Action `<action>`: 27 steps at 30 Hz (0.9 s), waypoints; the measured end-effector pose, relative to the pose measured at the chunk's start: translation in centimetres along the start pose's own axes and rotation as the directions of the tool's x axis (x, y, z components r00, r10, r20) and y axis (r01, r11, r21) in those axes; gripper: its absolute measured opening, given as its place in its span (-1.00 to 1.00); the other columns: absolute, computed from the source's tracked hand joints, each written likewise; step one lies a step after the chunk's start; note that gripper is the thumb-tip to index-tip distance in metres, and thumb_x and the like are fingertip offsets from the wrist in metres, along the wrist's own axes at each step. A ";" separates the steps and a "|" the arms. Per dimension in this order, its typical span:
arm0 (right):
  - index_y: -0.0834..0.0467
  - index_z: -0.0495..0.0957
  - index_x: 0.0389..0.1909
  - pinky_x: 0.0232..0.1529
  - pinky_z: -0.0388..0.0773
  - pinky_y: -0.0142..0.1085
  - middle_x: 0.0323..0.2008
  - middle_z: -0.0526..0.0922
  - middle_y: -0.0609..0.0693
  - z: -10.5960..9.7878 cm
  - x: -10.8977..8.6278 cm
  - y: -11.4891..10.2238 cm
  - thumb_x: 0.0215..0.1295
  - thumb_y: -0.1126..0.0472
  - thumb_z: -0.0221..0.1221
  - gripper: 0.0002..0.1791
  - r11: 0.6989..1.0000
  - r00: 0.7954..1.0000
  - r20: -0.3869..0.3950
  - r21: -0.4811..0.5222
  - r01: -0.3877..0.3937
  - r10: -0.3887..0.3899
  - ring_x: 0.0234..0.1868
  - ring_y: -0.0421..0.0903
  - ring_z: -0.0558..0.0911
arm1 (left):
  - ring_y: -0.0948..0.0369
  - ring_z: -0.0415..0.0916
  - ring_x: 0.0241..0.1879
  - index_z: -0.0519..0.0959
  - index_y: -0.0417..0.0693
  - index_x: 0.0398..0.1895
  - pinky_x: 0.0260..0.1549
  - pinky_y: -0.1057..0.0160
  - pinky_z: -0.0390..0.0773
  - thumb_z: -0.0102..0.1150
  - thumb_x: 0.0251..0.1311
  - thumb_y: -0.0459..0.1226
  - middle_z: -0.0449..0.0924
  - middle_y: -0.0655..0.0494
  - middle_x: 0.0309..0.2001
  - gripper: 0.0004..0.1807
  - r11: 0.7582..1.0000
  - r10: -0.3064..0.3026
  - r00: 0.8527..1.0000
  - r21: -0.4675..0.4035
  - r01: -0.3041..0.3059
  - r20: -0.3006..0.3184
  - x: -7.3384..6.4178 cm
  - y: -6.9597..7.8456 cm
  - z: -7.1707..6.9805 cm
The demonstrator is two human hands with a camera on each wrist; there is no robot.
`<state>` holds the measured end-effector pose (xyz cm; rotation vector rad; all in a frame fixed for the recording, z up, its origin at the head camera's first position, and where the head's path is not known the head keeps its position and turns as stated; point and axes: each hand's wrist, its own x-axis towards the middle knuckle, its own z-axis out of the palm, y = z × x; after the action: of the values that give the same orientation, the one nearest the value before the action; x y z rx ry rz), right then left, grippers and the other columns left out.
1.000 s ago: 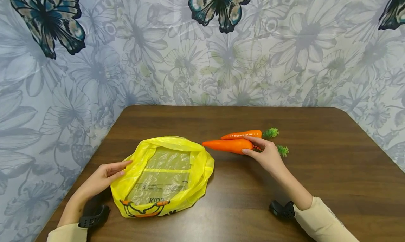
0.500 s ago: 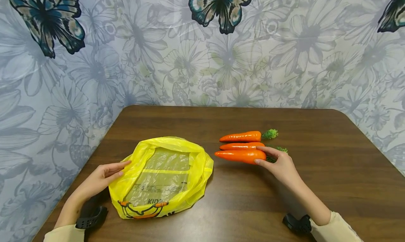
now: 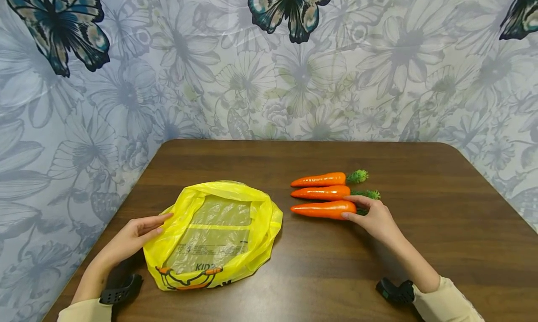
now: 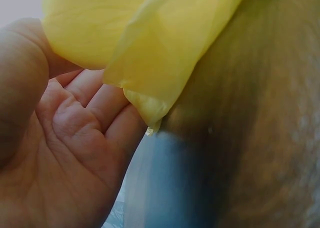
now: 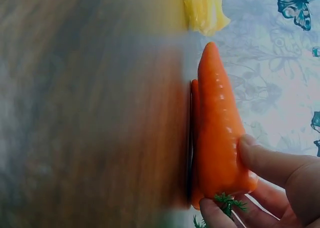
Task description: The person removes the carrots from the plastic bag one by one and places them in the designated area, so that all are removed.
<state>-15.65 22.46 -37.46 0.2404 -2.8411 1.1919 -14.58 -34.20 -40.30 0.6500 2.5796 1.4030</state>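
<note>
A yellow plastic bag (image 3: 269, 219) lies on the table with its mouth spread, its inside showing printed lettering. At its left edge my left hand (image 3: 130, 238) holds the plastic between thumb and fingers; in the left wrist view, folds of the bag (image 4: 150, 53) hide the fingertips. Three orange carrots with green tops lie side by side, tips towards the bag: a far carrot (image 3: 319, 180), a middle carrot (image 3: 321, 192) and a near carrot (image 3: 317, 210). My right hand (image 3: 376, 219) grips the near carrot's thick end, thumb on the near side, fingers covering part of its green top.
The brown wooden table (image 3: 336, 275) has rounded back corners. Behind it stands a wall (image 3: 328, 97) with flower and butterfly patterns. Black bands with devices are on both wrists, including the right wrist device (image 3: 395, 291).
My right hand has brought the near carrot right and towards me, away from the bag, and laid it beside the other two, which now both show. My left hand stays at the bag.
</note>
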 end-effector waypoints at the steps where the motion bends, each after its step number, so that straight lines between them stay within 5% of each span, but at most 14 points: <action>1: 0.28 0.54 0.07 -0.01 0.38 0.09 -0.01 0.55 0.25 0.0 0.0 0.1 0.10 0.09 0.35 -0.46 1.000 1.000 0.000 -0.007 0.003 -0.003 0.01 0.20 0.49 | 0.50 0.32 0.06 0.36 -0.44 0.20 -0.13 0.46 0.44 0.01 0.33 -0.39 0.34 -0.35 0.16 -0.58 1.000 -0.003 1.000 -0.002 0.003 -0.003 0.0 -0.1 0.0; 27: 0.30 0.50 0.05 -0.06 0.40 0.07 -0.07 0.52 0.23 1.0 -0.2 0.7 0.08 0.29 0.35 -0.51 0.996 0.991 -0.100 -0.048 0.079 -0.084 -0.08 0.17 0.51 | 0.48 0.33 0.05 0.32 -0.48 0.21 -0.15 0.43 0.47 -0.02 0.34 -0.41 0.30 -0.41 0.17 -0.58 1.000 0.006 1.000 -0.027 -0.005 0.022 0.1 0.4 -0.1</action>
<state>-15.57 22.23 -38.64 0.2824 -2.7383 1.0923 -14.55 -34.04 -39.92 0.6653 2.5395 1.4218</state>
